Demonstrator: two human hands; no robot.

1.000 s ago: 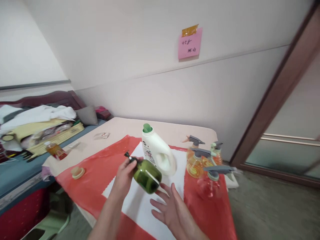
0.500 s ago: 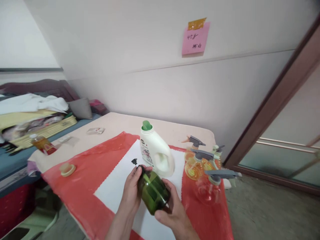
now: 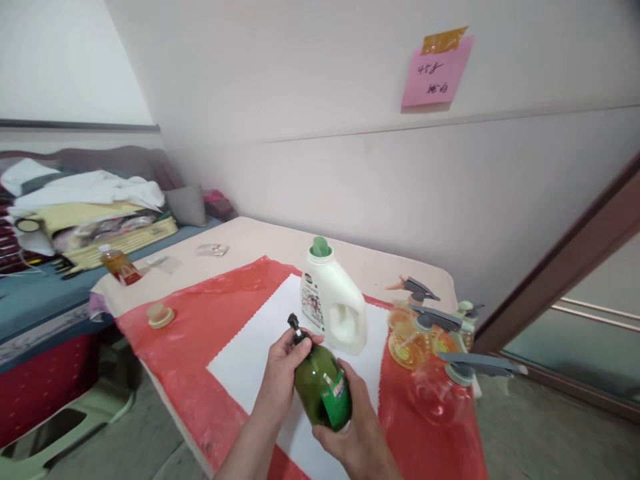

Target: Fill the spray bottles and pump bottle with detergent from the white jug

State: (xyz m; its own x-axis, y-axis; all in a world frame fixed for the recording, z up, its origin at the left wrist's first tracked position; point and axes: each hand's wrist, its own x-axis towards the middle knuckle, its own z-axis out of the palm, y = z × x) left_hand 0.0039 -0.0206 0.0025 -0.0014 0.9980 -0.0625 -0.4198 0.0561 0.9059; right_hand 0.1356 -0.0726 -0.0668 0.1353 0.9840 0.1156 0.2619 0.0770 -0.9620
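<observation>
A green pump bottle [image 3: 318, 381] with a black pump head [image 3: 293, 321] is tilted between my hands, above a white sheet. My left hand [image 3: 286, 365] is closed round its neck and collar, the thumb lying on top. The lower body is gripped by my right hand [image 3: 353, 423], fingers on the far side and thumb underneath. A green label with lettering faces up beside my right fingers. Just behind stands a white detergent jug [image 3: 331, 303], its mouth uncapped with a green spout inside.
Several spray bottles [image 3: 440, 393] with grey trigger heads crowd the table's right side. A beige cap [image 3: 161, 315] lies on the red cloth [image 3: 185, 360], left of the white sheet [image 3: 240, 363]. A bottle of amber liquid [image 3: 119, 265] stands at the far left edge.
The green bottle has been turned about its length, so its label now faces up. Both hands still hold it. My view has swung left, shifting everything rightward.
</observation>
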